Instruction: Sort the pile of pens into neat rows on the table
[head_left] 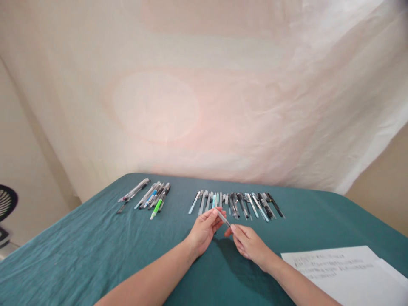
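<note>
Between my two hands is a slim pen (223,218) with a pale, clear-looking barrel, tilted down to the right. My left hand (204,231) pinches its upper end between thumb and fingers. At the lower end, the thumb and fingers of my right hand (249,243) close round it; they hide the tip. Both hands are above the cloth. Just beyond them lies a row of many pens (250,205), side by side, in white, light blue, grey and black. My left hand covers the near ends of some of these.
A green cloth (95,255) covers the table. Further left lie a bunch of pens (156,195), one bright green, and a smaller bunch (134,191). Paper sheets with writing (344,272) lie at the near right. A black fan (7,204) stands off the left edge.
</note>
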